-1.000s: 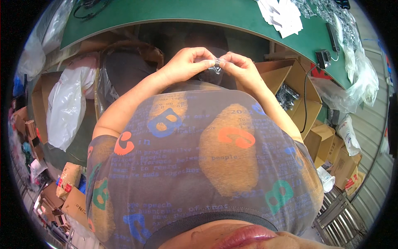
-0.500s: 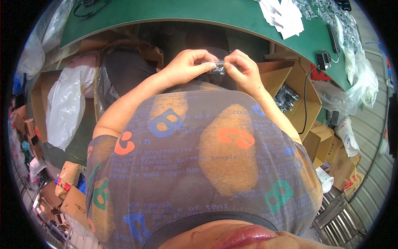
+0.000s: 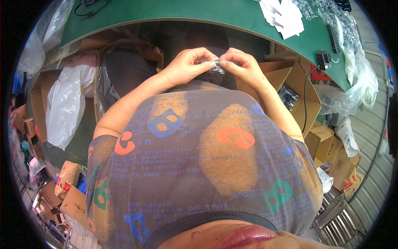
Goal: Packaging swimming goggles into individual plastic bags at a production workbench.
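Observation:
Between my two hands is a small clear plastic bag (image 3: 216,71), crinkled and shiny, with something dark showing in its lower part that I cannot make out. My left hand (image 3: 191,63) pinches the bag's top edge between thumb and index finger. Opposite it, my right hand (image 3: 240,66) pinches the same edge, with the thumb tips nearly touching. Both hands are in front of my torso, just short of the table's near edge.
A green table (image 3: 166,9) curves across the far side, with white papers (image 3: 284,18) and a black adapter (image 3: 324,60) on it. An open carton (image 3: 304,93) at right holds dark packets (image 3: 287,95). A white plastic bag (image 3: 68,108) lies over a carton at left.
My right hand has shifted slightly left, bringing its fingertips closer to my left hand at the bag's edge. The left hand has stayed almost still.

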